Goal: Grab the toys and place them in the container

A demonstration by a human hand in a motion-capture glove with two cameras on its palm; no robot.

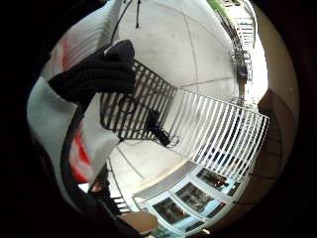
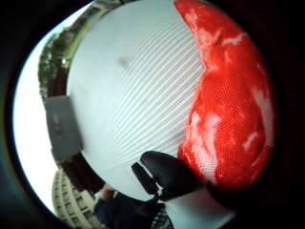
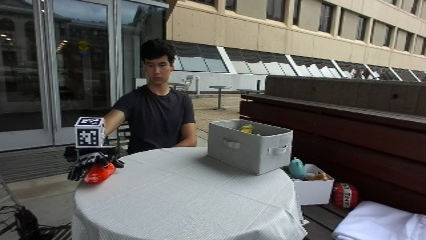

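In the outside view my gloved right hand [image 3: 88, 164] hangs at the near left edge of the round table [image 3: 193, 195], its fingers curled over a red and white soft toy [image 3: 100, 173]. The thumb side palm view shows that toy [image 2: 228, 105] close against the palm, with a black fingertip [image 2: 167, 171] wrapped under it. Black fingers [image 1: 96, 74] curl over the toy's pale side [image 1: 49, 119] in the little finger side view. The grey fabric container [image 3: 249, 145] stands at the table's far right, with something yellow [image 3: 247, 129] showing inside it.
A white cloth covers the table. On the bench to the right sit a small white box [image 3: 313, 190] with a teal toy [image 3: 297, 168], a red ball [image 3: 345, 195] and a white bundle [image 3: 379, 222]. The floor lies just off the table's left edge.
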